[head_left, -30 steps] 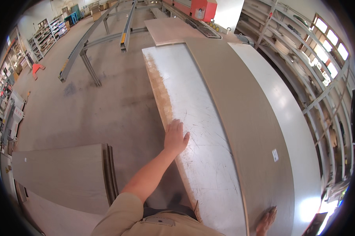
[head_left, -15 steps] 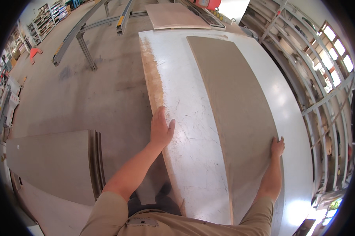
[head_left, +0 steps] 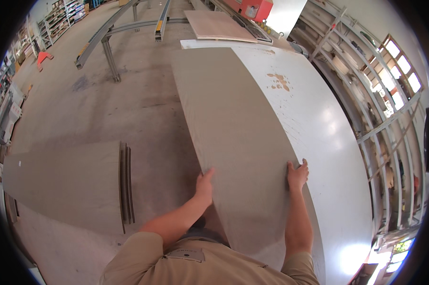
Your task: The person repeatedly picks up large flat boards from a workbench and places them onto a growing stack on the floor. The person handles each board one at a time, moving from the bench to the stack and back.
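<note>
Grey-brown board (head_left: 233, 142), a long flat panel, fills the middle of the frame, running from the person's chest at the lower edge up toward the top centre. It lies on a wide white panel (head_left: 328, 142), a glossy sheet with a few brown scuff marks near its far end, which shows along the board's right side.

The person's left hand (head_left: 205, 186) grips the board's left long edge, fingers curled around it, just below the frame's centre. The right hand (head_left: 297, 175) clasps the opposite long edge, thumb on top and fingers wrapped over the rim, at about the same height. Both forearms rise from the bottom of the frame, out of a tan shirt.

Judging by the grip and the way the left edge hangs out over the concrete floor (head_left: 129, 104), the board looks held and partly off the white panel, but not set down anywhere else; whether it is raised clear of the panel I cannot tell.

In the lower left of the frame, a stack of similar grey-brown boards (head_left: 67, 183) rests low on the floor, well apart from the held board. Metal rails on legs (head_left: 110, 42) cross the upper left. A pale wooden sheet (head_left: 216, 26) lies at the top centre beside a red machine (head_left: 252, 7). Metal racking (head_left: 390, 109) lines the right side.
</note>
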Demonstrator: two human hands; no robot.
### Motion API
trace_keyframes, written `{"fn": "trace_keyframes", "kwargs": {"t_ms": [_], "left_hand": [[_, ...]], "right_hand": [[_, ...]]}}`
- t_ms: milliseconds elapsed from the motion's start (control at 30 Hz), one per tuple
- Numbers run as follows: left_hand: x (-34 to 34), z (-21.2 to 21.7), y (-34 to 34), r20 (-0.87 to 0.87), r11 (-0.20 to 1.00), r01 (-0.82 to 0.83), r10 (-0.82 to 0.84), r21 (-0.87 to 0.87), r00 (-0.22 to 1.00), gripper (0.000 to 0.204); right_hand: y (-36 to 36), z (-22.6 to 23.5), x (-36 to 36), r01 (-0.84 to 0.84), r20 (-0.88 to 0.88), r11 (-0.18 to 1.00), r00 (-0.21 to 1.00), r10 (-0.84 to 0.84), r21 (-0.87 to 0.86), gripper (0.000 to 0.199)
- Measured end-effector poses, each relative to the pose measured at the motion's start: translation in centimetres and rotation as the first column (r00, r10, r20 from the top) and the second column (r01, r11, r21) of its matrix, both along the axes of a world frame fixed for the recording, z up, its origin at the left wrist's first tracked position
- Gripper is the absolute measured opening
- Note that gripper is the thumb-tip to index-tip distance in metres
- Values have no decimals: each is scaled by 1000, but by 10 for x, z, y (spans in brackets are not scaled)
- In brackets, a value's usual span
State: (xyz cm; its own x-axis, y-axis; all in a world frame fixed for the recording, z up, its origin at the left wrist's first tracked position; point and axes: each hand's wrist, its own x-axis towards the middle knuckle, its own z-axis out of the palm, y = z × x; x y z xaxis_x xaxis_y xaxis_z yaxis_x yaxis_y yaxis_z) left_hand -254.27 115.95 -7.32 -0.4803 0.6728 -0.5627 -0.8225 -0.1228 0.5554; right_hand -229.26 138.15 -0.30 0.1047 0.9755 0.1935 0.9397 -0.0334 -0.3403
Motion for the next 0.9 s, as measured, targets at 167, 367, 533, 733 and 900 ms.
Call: {"fn": "trace_keyframes", "kwargs": {"t_ms": [167,367,533,733,900], "left_hand": [[-24,13,-60,16,999,-27,26,43,1000,37],[-34,17,-126,-87,983,-149,158,104,984,41],[-40,21,-185,-67,968,-251,252,24,965,41],[-56,22,-245,31,882,-468,470,-43,882,29],[-76,32,-291,-33,799,-593,593,-98,804,39]], "right_hand": [[-41,4,-36,-58,-58,998,997,57,-9,80],[-84,10,-73,-135,-64,989,989,132,-53,82],[-116,9,-113,-253,-70,966,966,250,-51,82],[-143,-3,-192,-422,-49,906,906,420,-24,79],[-173,-6,-268,-564,-11,825,826,564,-35,75]]}}
